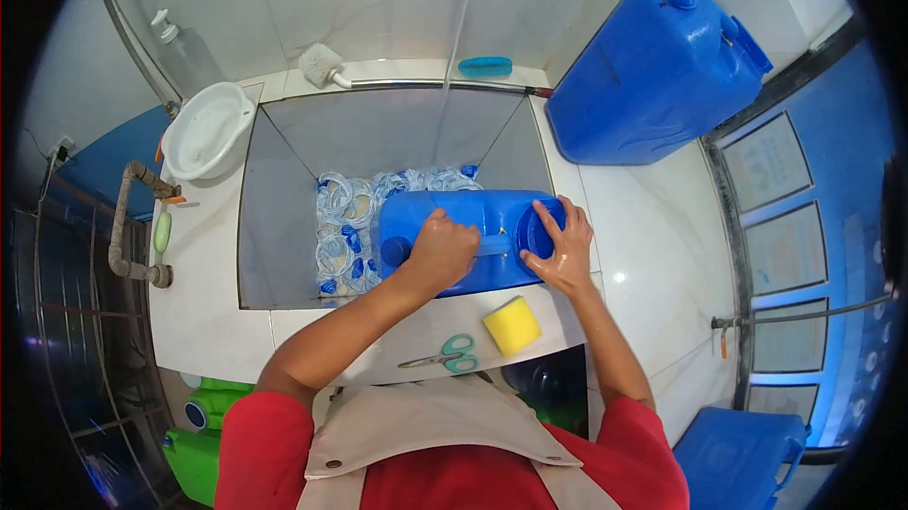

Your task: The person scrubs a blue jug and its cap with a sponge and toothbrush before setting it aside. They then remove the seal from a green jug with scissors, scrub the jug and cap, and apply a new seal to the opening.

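Note:
A blue jerrycan [440,202] lies across the front of the tiled basin [274,226], above clear plastic pieces with blue parts. My left hand [442,250] is closed around the handle of this jerrycan, near its small blue cap [395,251]. At the other end, the fingers of my right hand [565,250] are spread around the large round blue lid [539,229] and grip its rim. On the ledge in front lie a yellow sponge [512,325] and teal-handled scissors [460,354].
A big blue jerrycan [653,75] stands at the back right, another [738,458] at the lower right. A white basin [208,131], a pump bottle [189,56] and a pipe [121,226] are on the left. A white brush [320,65] and blue brush [485,67] lie behind.

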Tool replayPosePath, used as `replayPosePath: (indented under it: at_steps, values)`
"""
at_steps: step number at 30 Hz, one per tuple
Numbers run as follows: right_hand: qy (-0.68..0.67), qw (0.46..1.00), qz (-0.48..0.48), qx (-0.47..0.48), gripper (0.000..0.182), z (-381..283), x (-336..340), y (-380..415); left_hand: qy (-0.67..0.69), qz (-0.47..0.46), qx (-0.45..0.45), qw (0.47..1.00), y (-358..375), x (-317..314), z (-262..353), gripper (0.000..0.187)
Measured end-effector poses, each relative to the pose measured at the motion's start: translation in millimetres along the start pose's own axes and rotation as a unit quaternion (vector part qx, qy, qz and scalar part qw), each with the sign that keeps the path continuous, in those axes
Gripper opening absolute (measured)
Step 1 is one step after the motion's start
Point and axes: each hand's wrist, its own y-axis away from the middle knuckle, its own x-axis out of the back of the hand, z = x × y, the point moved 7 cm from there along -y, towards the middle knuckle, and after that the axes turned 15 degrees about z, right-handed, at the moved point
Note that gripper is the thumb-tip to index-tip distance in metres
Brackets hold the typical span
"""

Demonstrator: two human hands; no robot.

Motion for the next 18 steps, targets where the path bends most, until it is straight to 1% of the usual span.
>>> replayPosePath:
  at_steps: [1,2,4,6,8,10,14,16,17,18]
  values:
    - [-0.044,0.997,-0.031,0.063,0.079,-3.0,1.5,-5.1,-0.006,-0.004,-0.009,1.000,-1.3,2.2,-2.2,0.020]
    - [-0.045,0.996,-0.030,0.067,0.079,-0.4,9.1,-14.3,-0.009,-0.002,-0.007,1.000,-2.0,6.1,-7.0,0.020]
    - [-0.091,0.987,0.018,0.129,0.080,-12.0,32.5,-27.7,-0.027,-0.010,-0.024,0.999,0.8,12.7,-14.6,0.018]
    - [-0.100,0.986,0.035,0.126,0.079,-18.3,34.3,-25.8,-0.021,-0.002,-0.013,1.000,4.6,15.3,-15.4,0.019]
    - [-0.006,0.983,-0.016,0.183,0.078,-32.6,7.4,-5.7,-0.012,0.004,-0.006,1.000,8.6,18.2,-15.1,0.019]
    - [-0.001,0.984,-0.008,0.178,0.078,-35.6,5.8,-10.1,-0.013,-0.020,0.003,1.000,9.8,17.8,-18.8,0.024]
    - [-0.010,0.986,-0.021,0.166,0.078,-41.4,8.7,-31.1,-0.019,-0.009,-0.004,1.000,4.0,21.6,-36.3,0.022]
    - [-0.022,0.976,-0.042,0.215,0.077,-52.5,7.5,-40.5,-0.036,-0.036,0.010,0.999,2.5,21.8,-54.1,0.022]
    - [-0.025,0.975,-0.042,0.219,0.077,-56.9,10.0,-49.5,-0.039,-0.035,0.014,0.999,0.6,27.2,-64.1,0.022]
    - [-0.056,0.959,-0.073,0.268,0.076,-68.9,9.5,-55.9,-0.052,-0.042,0.010,0.998,-1.7,33.3,-76.0,0.024]
